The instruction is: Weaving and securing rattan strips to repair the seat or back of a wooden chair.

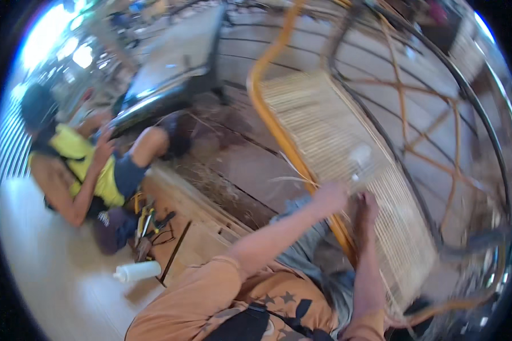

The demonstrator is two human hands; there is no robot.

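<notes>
A long panel of pale woven cane (301, 108) stretches across a bent frame in front of me, with an orange-brown pole (293, 145) along its left edge. My left hand (331, 198) is closed over this edge, on a thin pale strand (293, 179) whose loose end sticks out to the left. Close beside it, my right hand (367, 209) is closed at the weave; whatever its fingers hold is hidden. A blurred whitish object (359, 154) shows just beyond my hands, its kind unclear.
At left sits another person (77, 156) in a yellow top, beside a dark-edged table (170, 62). Hand tools (146, 221), a dark cap (114, 233) and a white bottle (137, 271) lie near a wooden board (179, 207). Dark curved frame bars (466, 85) rise at right.
</notes>
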